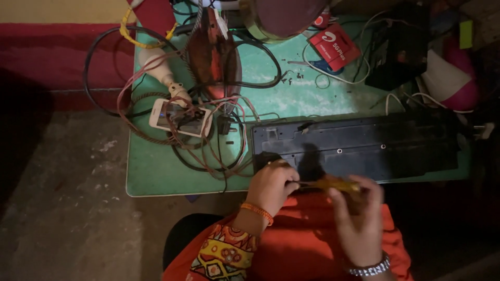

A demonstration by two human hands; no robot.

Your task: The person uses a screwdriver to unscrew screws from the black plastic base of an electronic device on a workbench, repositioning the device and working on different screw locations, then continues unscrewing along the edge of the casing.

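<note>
A black keyboard (359, 145) lies upside down along the near edge of a green table (156, 171). My right hand (357, 213) grips the yellow handle of a screwdriver (336, 183), which points left. My left hand (272, 186), with an orange thread at the wrist, pinches the screwdriver's shaft near the keyboard's near left corner. Both hands hover over my lap in red cloth.
A tangle of wires (208, 140) and a white phone (179, 118) lie on the table's left part. A clothes iron (213, 52) stands at the back, a red card packet (333, 44) and a pink and white object (450, 80) to the right. Bare concrete floor lies left.
</note>
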